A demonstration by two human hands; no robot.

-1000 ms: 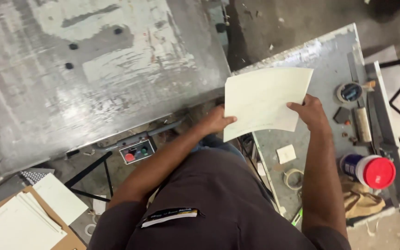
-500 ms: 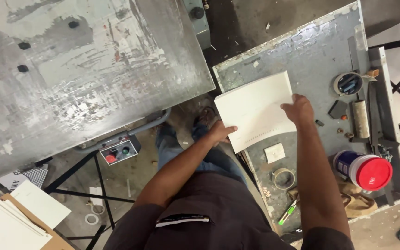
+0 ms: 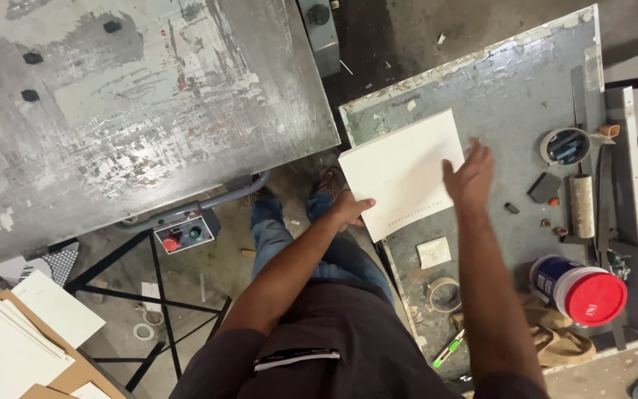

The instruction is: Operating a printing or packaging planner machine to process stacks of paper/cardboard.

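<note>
Lowered since the earlier frame, the cream sheet stack (image 3: 400, 171) now lies flat on the grey surface (image 3: 511, 89) near its left edge. Left hand (image 3: 350, 209) grips the stack's near edge; right hand (image 3: 469, 175) rests on it, fingers spread. Red-lidded tub (image 3: 581, 290) stands well apart.

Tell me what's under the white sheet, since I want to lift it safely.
The white sheet lies on the grey worktable, its near corner overhanging the edge by the left hand. The right hand rests on top. Anything beneath is hidden.
</note>
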